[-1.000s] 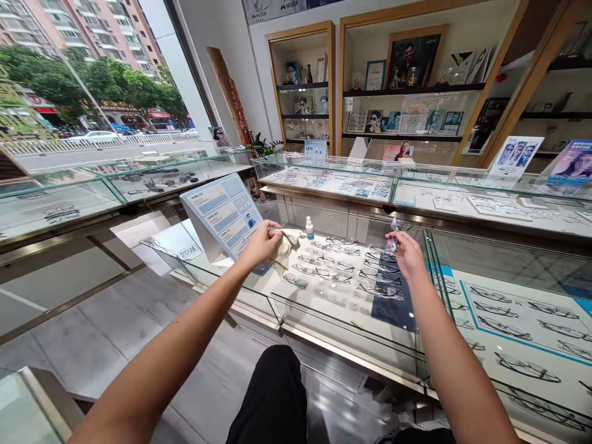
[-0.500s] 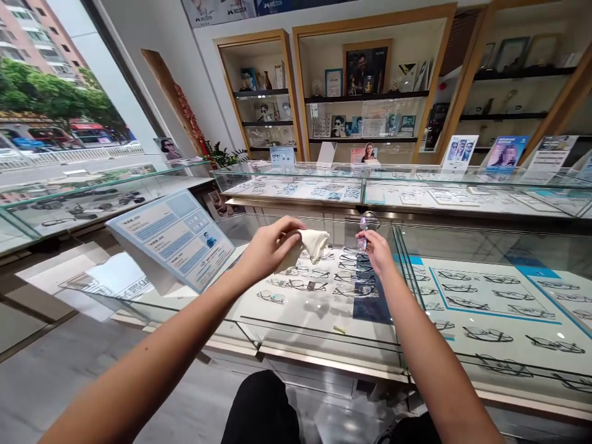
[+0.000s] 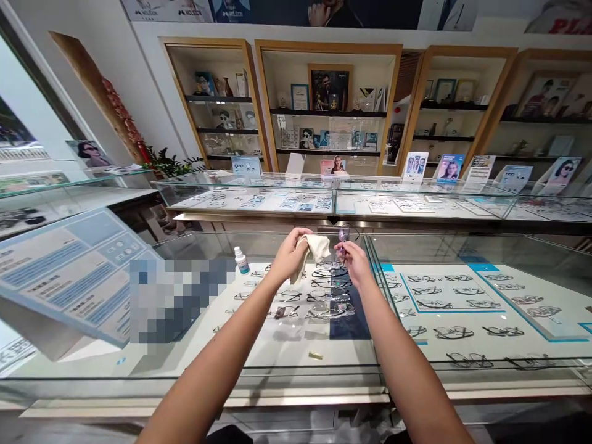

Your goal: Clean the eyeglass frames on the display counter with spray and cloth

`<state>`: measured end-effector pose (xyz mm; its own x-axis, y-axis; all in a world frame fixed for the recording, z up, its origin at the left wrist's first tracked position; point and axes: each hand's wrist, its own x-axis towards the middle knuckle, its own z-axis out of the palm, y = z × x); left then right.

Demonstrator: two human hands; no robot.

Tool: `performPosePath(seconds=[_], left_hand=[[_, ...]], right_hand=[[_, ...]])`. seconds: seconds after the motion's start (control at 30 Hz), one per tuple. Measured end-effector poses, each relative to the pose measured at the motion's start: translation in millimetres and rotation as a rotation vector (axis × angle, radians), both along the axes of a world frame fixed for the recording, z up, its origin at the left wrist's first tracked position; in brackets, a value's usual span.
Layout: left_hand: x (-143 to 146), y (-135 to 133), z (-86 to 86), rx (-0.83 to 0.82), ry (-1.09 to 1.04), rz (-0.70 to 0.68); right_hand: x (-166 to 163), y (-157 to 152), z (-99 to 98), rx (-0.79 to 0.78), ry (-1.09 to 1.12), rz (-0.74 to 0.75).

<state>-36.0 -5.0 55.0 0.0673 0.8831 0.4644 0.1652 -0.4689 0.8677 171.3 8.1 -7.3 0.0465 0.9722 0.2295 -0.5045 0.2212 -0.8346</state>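
My left hand (image 3: 287, 256) is closed round a cream cleaning cloth (image 3: 317, 247), held above the glass display counter (image 3: 287, 370). Just to its right, my right hand (image 3: 355, 260) pinches a pair of glasses (image 3: 345, 235) with clear, faintly purple lenses, lifted upright. Cloth and glasses are nearly touching. A small white bottle with a blue cap (image 3: 240, 260) stands on the glass to the left of my left hand. Rows of spectacle frames (image 3: 319, 299) lie inside the case under my hands.
A tilted blue-and-white information board (image 3: 69, 271) stands on the counter at the left. A second glass counter (image 3: 333, 200) with small sign cards runs behind. Wooden wall shelves (image 3: 324, 111) hold pictures and frames. More frames lie in the case at right (image 3: 462, 308).
My view has swung right and nearer the counter. My left hand lifted the cloth off the glass and brought it beside the glasses in my right hand, which moved left.
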Motion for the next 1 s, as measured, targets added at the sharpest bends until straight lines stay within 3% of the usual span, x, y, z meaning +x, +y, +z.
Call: performPosePath(seconds=[0.17,0.37,0.6,0.8,1.0], left_hand=[[14.7,31.0,-27.0,-0.096,-0.101,0.043],[9.9,34.1,-41.8,-0.241,-0.151,0.125],[3.1,38.1,-47.2,-0.487,-0.483,-0.076],[4.9,36.9,-48.8,-0.511,-0.512,-0.275],[2.6,37.9,-52.8,-0.577,-0.507,-0.211]], right_hand=[[2.5,-0.3,4.5,0.022,0.023,-0.022],[-2.0,-7.1,8.9,0.066,0.029,0.020],[-5.5,-12.2,9.5,0.027,-0.051,0.063],[-6.3,-11.5,7.2,0.029,-0.109,0.070],[-5.9,-9.3,4.6,0.023,-0.072,0.087]])
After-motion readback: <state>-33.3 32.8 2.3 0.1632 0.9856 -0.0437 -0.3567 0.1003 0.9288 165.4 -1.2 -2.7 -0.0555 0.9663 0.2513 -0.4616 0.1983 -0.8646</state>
